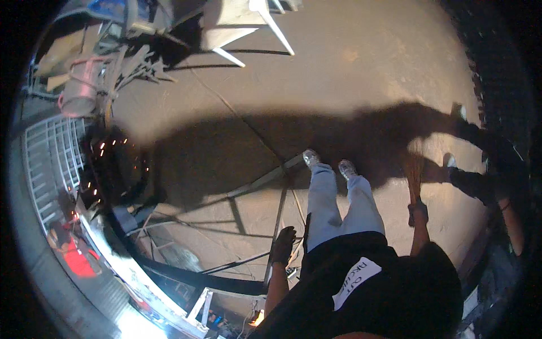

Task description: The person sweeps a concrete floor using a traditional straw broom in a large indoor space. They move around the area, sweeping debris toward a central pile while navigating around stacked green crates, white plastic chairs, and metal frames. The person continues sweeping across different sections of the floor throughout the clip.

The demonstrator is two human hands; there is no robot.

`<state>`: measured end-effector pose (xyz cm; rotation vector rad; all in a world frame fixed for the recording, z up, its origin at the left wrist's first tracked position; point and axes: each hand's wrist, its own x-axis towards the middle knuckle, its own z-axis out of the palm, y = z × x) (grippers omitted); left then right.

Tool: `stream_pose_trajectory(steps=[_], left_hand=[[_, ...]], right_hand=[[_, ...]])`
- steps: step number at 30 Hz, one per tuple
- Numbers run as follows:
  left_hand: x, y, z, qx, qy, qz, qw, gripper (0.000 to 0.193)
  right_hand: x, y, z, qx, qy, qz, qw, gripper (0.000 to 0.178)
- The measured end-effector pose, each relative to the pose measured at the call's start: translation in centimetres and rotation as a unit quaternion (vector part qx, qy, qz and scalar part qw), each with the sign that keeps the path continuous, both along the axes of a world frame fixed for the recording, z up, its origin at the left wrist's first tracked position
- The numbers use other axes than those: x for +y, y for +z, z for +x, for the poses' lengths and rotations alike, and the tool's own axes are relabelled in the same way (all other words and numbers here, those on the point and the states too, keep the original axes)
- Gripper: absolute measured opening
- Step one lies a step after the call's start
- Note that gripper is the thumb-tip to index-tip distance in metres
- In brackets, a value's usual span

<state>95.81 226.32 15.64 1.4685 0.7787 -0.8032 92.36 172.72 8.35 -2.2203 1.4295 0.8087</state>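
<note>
a wide, flat brown floor [361,68] fills the view; a white plastic chair [232,17] stands at the far side. at right, a long, reddish-brown fibre broom [414,176] points away, the right hand [418,213] wrapped around its narrow end. the bare left hand [284,237] hangs beside the person's leg; its grip cannot be told.
</note>
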Motion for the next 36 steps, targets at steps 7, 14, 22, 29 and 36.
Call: stream_pose_trajectory(steps=[7,14,22,29,36], left_hand=[[4.0,-0.3,3.6,0.02,0.041,-0.025,0.999,0.03],[7.2,-0.8,1.2,-0.039,-0.014,0.06,0.997,0.028],[10.6,-1.0,-2.2,-0.009,-0.044,0.132,0.99,0.029],[11.2,-0.7,2.7,0.055,0.094,0.071,0.992,0.029],[10.2,-2.0,8.4,0.021,0.104,0.032,0.994,0.035]], right_hand=[[16.9,10.9,17.9,0.144,0.19,0.192,0.952,0.065],[38.4,-4.9,36.8,-0.07,0.436,0.216,0.871,0.032],[45.8,-15.6,44.7,0.002,0.291,0.12,0.949,0.027],[24.5,-7.3,34.9,0.149,0.287,0.08,0.943,0.028],[24.9,4.7,30.5,0.157,0.301,0.113,0.934,0.054]])
